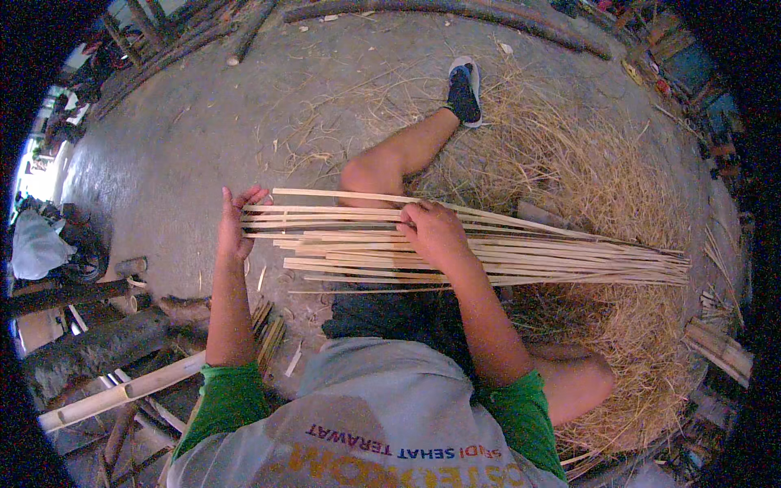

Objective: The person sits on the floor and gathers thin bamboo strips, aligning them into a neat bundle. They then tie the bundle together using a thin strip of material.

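The strips (553, 254) run across the middle of the frame, over the seated person's lap, bunched close at the right and fanned into staggered ends toward the left. The right hand (437, 234) pinches several of the upper ones between thumb and fingers, near the centre of the frame. The left hand (233, 224) is at their left ends, its fingers partly extended and some ends meeting it (whether it grips them or only steadies them, one cannot tell). One strip lies a little apart along the top of the fan.

At the left edge of the frame sits a pale plastic bag (39, 246), the one clear container; its contents cannot be made out. Below it, at lower left, a thick log (98, 351) lies near a pale pole (134, 392). Loose shavings (626, 183) spread over the floor (195, 130) on the right side, reaching close to the shoe (464, 91) at upper centre. Another pole (488, 18) lies along the top of the frame.
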`<move>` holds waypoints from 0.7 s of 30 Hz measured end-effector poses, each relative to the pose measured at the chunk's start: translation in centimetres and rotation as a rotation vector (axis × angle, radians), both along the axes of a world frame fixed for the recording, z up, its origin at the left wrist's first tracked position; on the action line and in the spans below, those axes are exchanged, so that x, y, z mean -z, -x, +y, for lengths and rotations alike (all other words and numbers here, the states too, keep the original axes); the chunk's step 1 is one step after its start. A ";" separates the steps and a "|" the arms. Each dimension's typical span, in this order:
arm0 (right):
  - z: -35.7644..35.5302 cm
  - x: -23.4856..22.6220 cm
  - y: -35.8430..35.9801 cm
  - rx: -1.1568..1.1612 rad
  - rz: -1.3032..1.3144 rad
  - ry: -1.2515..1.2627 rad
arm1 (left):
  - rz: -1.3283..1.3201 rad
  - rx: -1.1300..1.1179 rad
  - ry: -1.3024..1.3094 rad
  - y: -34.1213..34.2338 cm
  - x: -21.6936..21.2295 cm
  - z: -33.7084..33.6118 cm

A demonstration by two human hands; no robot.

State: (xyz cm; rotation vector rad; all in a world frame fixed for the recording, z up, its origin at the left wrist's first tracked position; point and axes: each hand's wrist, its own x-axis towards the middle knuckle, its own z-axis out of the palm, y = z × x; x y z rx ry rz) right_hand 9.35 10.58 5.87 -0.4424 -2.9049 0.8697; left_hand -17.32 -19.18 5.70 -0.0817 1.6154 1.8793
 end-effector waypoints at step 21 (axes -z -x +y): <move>-0.6 1.4 -0.4 0.155 0.319 -0.186 | -0.219 -0.284 -0.523 -2.9 -0.5 0.1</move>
